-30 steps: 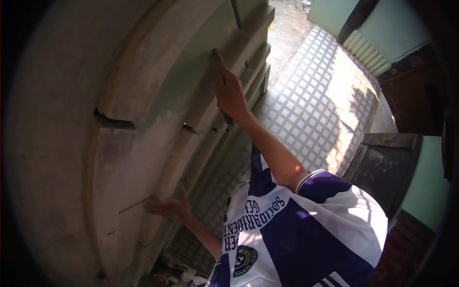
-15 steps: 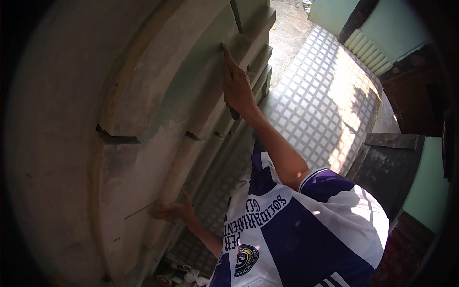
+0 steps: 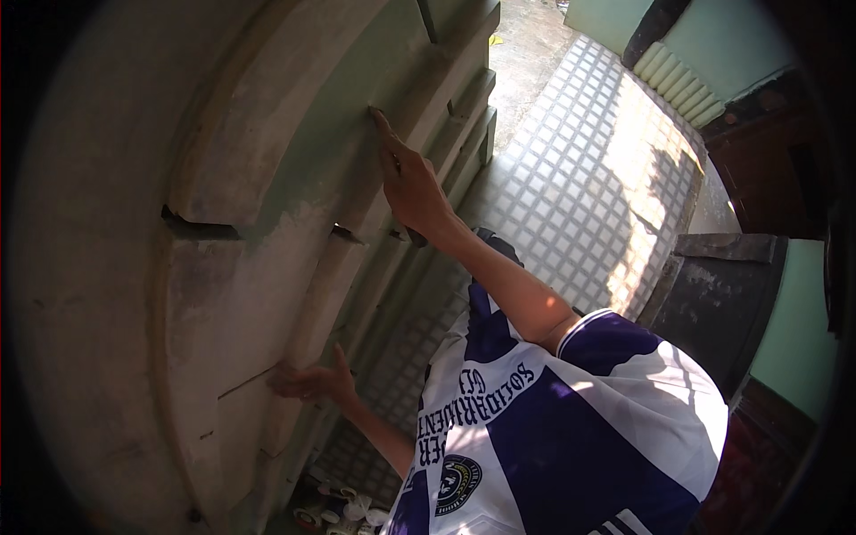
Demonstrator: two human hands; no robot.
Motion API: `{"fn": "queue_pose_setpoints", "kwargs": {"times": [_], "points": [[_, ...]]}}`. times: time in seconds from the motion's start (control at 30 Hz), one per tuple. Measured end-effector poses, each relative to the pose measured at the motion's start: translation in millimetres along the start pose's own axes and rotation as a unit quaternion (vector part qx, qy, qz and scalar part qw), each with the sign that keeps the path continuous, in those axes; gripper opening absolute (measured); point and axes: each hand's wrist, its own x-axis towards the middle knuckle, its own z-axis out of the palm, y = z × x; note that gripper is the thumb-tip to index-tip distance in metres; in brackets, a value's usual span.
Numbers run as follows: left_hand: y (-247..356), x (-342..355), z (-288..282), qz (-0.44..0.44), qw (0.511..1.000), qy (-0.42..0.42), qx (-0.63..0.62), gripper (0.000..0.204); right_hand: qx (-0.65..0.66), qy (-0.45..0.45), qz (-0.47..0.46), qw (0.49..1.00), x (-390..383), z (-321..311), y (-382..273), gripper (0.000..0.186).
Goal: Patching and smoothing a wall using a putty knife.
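A large wooden panel point(image 3: 285, 290) with raised mouldings, partly pale green and partly bare or whitish, fills the left side. My right hand point(image 3: 413, 192) is closed round a dark narrow tool point(image 3: 415, 237). Its dark end shows below the palm, and the index finger stretches forward along the panel's inner moulding. Most of the tool is hidden in the grip, so its kind cannot be made out. Lower down, my left hand point(image 3: 316, 383) lies open against the panel beside a thin dark seam, thumb spread away from the fingers.
A grey and white tiled floor point(image 3: 571, 152) stretches to the right, partly sunlit. Beyond it stand a dark grey slab-like piece point(image 3: 718, 299) and green walls point(image 3: 740, 45). Several small white items point(image 3: 348, 513) sit by the panel's foot.
My right hand has slid toward me along the moulding, still gripping the tool. The left hand keeps about the same place on the panel. The whole view has shifted slightly.
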Motion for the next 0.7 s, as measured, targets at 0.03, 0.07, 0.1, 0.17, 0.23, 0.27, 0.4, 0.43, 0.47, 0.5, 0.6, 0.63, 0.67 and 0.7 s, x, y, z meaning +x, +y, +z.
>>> {"fn": "queue_pose_setpoints", "kwargs": {"times": [0.03,0.07,0.1,0.17,0.23,0.27,0.4,0.43,0.47,0.5,0.6,0.63,0.67,0.7], "points": [[3.4,1.3,-5.3,0.000,1.000,0.001,0.002,0.128,0.002,-0.001,0.000,1.000,-0.3,1.3,-1.1,0.051],[7.8,0.5,-12.3,-0.013,1.000,-0.008,0.016,0.125,0.007,0.001,-0.007,1.000,-1.1,3.1,-2.3,0.053],[10.3,0.7,-17.5,-0.026,0.999,-0.017,0.030,0.122,0.013,0.003,-0.014,1.000,-1.1,5.5,-3.4,0.054],[13.0,0.8,-14.3,-0.020,0.999,-0.021,0.025,0.121,0.011,0.032,-0.047,0.998,1.2,7.6,5.0,0.054],[13.6,2.0,-9.8,-0.015,0.999,-0.025,0.022,0.121,0.010,0.059,-0.079,0.995,3.9,7.1,10.7,0.054],[9.8,1.2,-9.1,-0.008,0.999,-0.018,0.025,0.121,0.016,0.049,-0.061,0.997,3.0,8.6,8.0,0.054],[17.6,7.9,-18.5,0.010,1.000,0.014,0.014,0.122,0.023,0.001,0.024,0.999,2.2,9.0,-6.5,0.053],[16.7,8.1,-16.5,0.009,1.000,0.015,0.015,0.122,0.023,-0.001,0.023,0.999,1.7,8.6,-9.4,0.053],[14.9,7.6,-15.6,0.007,1.000,0.017,0.015,0.123,0.014,-0.010,0.038,0.999,0.0,7.9,-12.8,0.053],[13.0,7.0,-14.8,0.004,1.000,0.018,0.016,0.123,0.004,-0.020,0.053,0.998,-0.6,8.8,-14.5,0.052],[13.2,6.2,-12.8,-0.009,1.000,0.007,0.011,0.124,0.021,0.100,-0.060,0.993,33.9,17.3,23.0,0.052],[11.0,3.9,-13.3,-0.010,1.000,0.008,0.013,0.124,0.064,0.101,-0.035,0.992,54.7,-2.3,14.2,0.053],[8.5,1.7,-12.5,-0.020,1.000,0.006,0.011,0.124,0.108,0.102,-0.010,0.989,76.4,-25.1,6.4,0.053],[12.6,5.7,-8.3,-0.023,1.000,0.005,0.001,0.124,0.109,0.111,-0.014,0.988,95.2,-37.5,16.1,0.053]]}}
